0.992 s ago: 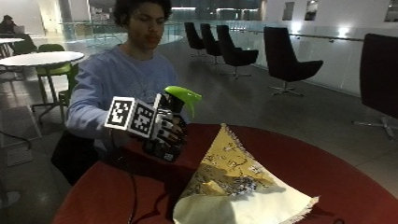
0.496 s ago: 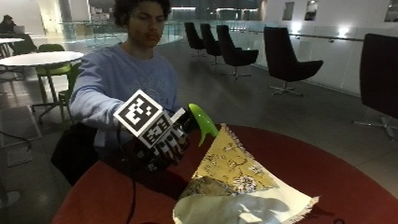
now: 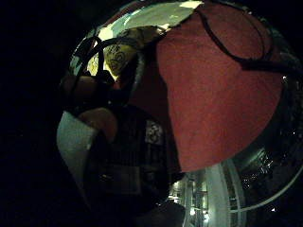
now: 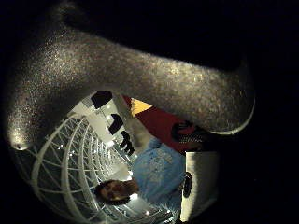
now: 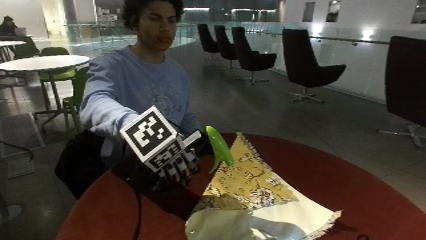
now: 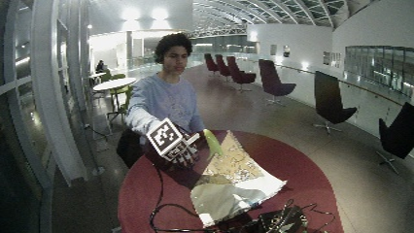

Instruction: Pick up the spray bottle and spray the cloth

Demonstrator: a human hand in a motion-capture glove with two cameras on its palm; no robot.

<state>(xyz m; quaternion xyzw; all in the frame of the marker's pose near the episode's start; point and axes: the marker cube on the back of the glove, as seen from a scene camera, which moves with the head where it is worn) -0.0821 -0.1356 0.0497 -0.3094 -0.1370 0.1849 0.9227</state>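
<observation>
Fingers (image 5: 174, 169) grip spray bottle (image 5: 218, 145) beside cloth (image 5: 259, 200) on red table (image 5: 346, 185).

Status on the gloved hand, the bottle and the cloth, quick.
Right hand grips the spray bottle, lifted off the red table. Green nozzle tilted toward the yellow cloth. Nothing between nozzle and cloth.

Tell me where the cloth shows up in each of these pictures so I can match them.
Outside view: the cloth lies on the red table, beside the gloved right hand.
Wide outside view: the cloth lies mid-table, in front of the person.
Little finger side palm view: a yellow patterned piece at the table's edge.
Thumb side palm view: a small yellow corner against the table.
Shared landmark: the red table.
</observation>
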